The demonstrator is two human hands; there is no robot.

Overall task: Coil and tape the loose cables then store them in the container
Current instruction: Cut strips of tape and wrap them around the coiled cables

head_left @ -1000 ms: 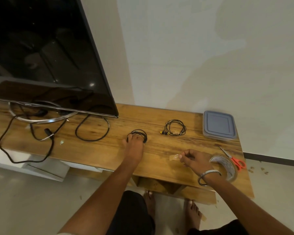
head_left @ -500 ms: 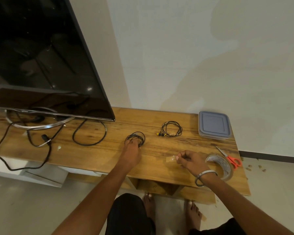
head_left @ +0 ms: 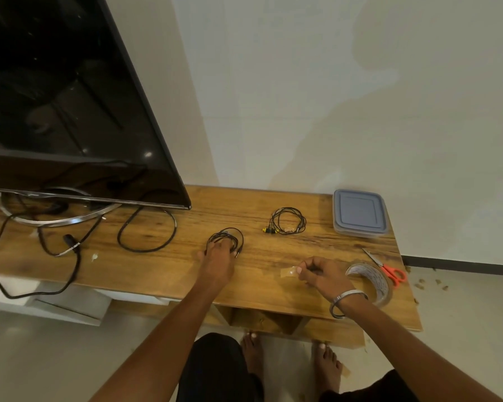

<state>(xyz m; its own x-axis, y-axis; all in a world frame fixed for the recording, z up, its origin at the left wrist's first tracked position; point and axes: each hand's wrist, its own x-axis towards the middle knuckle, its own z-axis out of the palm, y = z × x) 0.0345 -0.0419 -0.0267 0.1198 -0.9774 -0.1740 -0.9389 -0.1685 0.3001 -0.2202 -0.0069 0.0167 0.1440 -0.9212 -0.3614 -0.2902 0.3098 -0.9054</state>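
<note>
two coiled cables (head_left: 287,221), one container (head_left: 359,211)

— What's the room like?
— A plain off-white wall (head_left: 331,97), faintly blotched, and a pale floor (head_left: 41,358) with crumbs near the dark skirting (head_left: 462,264).
— Furniture?
— A wooden tabletop (head_left: 230,210) against the wall, carrying a big dark television (head_left: 55,97) on a chrome stand (head_left: 70,220).
</note>
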